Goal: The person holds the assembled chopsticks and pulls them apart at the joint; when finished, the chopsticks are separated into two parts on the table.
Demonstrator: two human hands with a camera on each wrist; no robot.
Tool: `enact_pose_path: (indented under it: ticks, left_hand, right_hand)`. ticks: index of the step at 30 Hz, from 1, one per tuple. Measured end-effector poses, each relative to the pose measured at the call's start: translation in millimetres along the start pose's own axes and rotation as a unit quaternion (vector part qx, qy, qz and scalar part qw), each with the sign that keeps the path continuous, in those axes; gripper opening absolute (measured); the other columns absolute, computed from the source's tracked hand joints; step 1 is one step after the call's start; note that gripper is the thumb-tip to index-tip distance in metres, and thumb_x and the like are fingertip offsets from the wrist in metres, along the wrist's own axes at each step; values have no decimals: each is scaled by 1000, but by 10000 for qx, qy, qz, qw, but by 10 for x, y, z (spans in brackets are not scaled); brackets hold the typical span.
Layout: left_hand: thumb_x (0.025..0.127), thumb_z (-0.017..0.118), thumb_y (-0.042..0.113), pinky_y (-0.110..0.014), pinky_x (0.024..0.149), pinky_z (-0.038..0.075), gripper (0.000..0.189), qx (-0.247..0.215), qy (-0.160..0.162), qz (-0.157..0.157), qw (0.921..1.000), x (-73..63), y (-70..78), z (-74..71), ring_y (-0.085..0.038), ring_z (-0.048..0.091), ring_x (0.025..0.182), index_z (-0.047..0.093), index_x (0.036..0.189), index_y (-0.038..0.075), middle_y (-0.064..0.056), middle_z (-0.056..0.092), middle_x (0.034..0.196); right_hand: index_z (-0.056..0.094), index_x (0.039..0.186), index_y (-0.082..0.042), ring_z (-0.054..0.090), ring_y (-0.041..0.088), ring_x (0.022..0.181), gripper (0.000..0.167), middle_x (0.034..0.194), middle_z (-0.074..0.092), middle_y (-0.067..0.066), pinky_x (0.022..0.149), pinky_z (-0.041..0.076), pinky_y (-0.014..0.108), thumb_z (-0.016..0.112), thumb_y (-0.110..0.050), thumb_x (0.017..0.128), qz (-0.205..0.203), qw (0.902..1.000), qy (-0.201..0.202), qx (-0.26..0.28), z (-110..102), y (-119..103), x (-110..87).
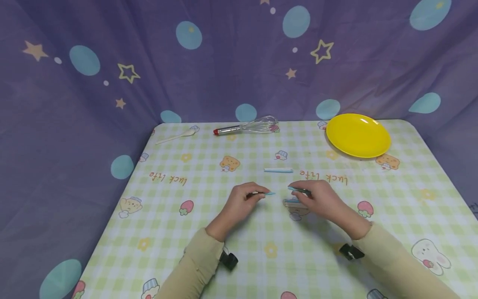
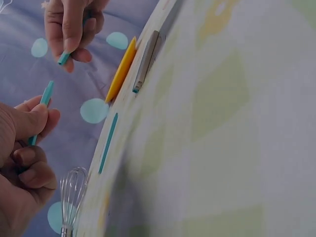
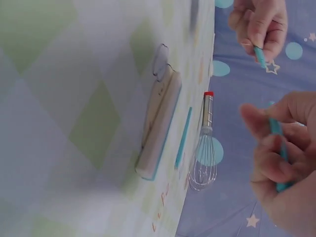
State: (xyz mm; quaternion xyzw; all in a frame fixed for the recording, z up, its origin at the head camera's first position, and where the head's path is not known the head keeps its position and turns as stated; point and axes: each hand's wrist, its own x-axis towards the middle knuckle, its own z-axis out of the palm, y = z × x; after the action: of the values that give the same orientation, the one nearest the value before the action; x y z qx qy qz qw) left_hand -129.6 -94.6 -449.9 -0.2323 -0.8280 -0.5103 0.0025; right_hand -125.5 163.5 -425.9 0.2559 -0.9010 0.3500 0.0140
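Between the thumb and fingers of my left hand (image 1: 240, 202) is a slim teal stick (image 2: 47, 92), its tip pointing right. A second teal stick (image 3: 276, 129) is pinched in my right hand (image 1: 322, 199), its end pointing left toward the first. A small gap separates the two tips above the table. Below the right hand lies a narrow white-and-blue case piece (image 3: 160, 131), partly covered by that hand in the head view. Farther back, a similar long white-and-blue piece (image 1: 278, 170) lies flat on the cloth.
Along the back edge lie a white spoon (image 1: 183, 135), a whisk (image 1: 248, 126) with a red-ended handle, and a yellow plate (image 1: 358, 136) at the right. A checked cloth (image 1: 209, 253) covers the table. Behind it hangs a purple curtain (image 1: 224, 74).
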Motion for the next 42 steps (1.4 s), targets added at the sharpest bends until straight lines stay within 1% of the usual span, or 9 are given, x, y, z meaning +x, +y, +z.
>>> enact_pose_path:
  ticks: [6,10,13,19,23,28,32,37,42]
  left_hand:
    - [92,67,9,-26,70,51,16,22,-177,-142,9997,36,-92,-36,-14,62,81,76,104,16,4,71,100]
    - [95,63,6,-28,75,51,21,35,-344,-277,9990,78,-101,-72,-15,67,90,73,113,11,2,73,101]
    - [96,60,4,-29,83,51,25,106,-406,-348,9985,108,-97,-94,-12,66,100,71,118,9,2,73,101]
    - [94,63,3,-28,83,52,26,188,-311,-489,9981,178,-114,-101,-17,68,97,70,118,7,0,74,98]
    - [88,71,10,-27,80,53,20,460,-91,-605,9971,226,-137,-84,-13,69,88,74,108,8,1,74,91]
    - [86,75,17,-28,81,52,7,686,67,-756,9947,273,-166,-61,-5,66,85,77,92,13,8,73,88]
    - [86,75,14,-29,80,52,5,566,87,-785,9953,305,-169,-60,-7,66,84,77,91,13,7,73,88]
    - [93,65,5,-26,76,50,15,397,-178,-892,9951,335,-167,-72,-14,66,89,75,104,8,1,74,95]
    - [98,52,-4,-27,65,50,30,103,-588,-1015,9930,351,-176,-84,-26,66,80,66,123,4,-8,72,108]
  right_hand:
    - [58,133,1,42,11,60,47,113,69,11,54,38,25,48,8,87,415,9947,-803,489,-110,72,-26]
    - [47,141,4,58,19,80,47,125,63,18,68,47,31,48,7,94,419,9927,-1019,494,-163,122,-65]
    - [56,132,3,63,22,95,37,120,65,16,77,50,36,50,5,96,336,9954,-823,352,-169,160,-83]
    - [70,94,-7,61,12,66,7,85,71,3,63,48,29,64,-6,94,739,9969,-195,194,-181,205,-84]
    - [70,87,-9,53,12,55,11,68,66,-2,54,43,27,70,-18,92,1172,9927,-34,285,-184,233,-90]
    - [71,90,-5,47,16,50,20,63,59,3,49,39,26,69,-24,92,1479,9851,108,868,-153,302,-99]
    - [70,97,1,47,17,52,24,64,55,4,49,40,26,65,-22,95,1573,9784,160,1334,-137,371,-109]
    - [66,111,5,48,17,56,23,67,54,6,55,42,26,57,-14,100,1576,9757,5,1522,-154,412,-123]
    - [62,120,5,53,18,63,25,85,65,15,59,44,25,52,-5,101,1500,9730,-185,1746,-167,427,-122]
